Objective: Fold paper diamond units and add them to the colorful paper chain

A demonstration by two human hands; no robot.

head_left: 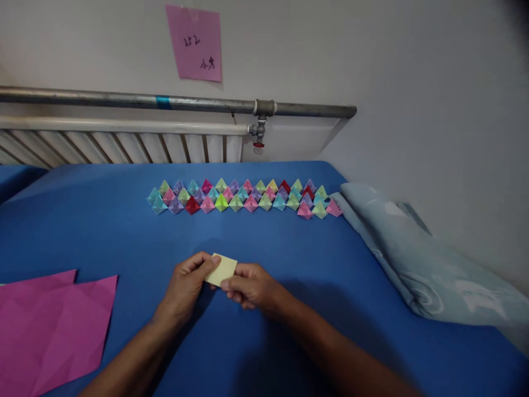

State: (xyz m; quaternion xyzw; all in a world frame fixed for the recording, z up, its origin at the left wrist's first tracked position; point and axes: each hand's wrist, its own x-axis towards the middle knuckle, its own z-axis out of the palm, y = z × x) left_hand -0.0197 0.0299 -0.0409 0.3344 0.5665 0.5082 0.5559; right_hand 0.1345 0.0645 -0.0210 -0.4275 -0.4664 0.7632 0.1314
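1. In the head view, the left hand [190, 278] and the right hand [250, 284] meet near the middle, over a blue surface [165, 237].
2. Between them is a small piece of pale yellow paper [222, 270], tilted so that its flat face shows.
3. The left fingers pinch the paper at its left side, with the thumb flat on the face near the upper edge and the other fingers mostly hidden behind.
4. The right fingers grip its lower right corner, with the thumb on the front and the remaining fingers curled underneath.
5. Beyond the hands, well apart from the yellow paper, folded paper pieces [250, 203] stand close together in a band of about three rows. They are green, blue, purple, pink, dark red and yellow, with pointed tops.
6. At the lower left lie large magenta sheets [58, 336], overlapping and marked with creases.
7. On the right, a folded pale blue-green blanket [397, 248] runs along the edge of the blue surface. Its far end reaches the right end of the band; whether they touch is hard to tell.
8. Behind stand a white radiator [155, 148], a metal pipe [115, 100] with a band of blue tape [163, 102], and a valve [260, 129] with a red handle.
9. Above the pipe, a pink note [196, 47] with dark handwriting is stuck on the wall [413, 110].
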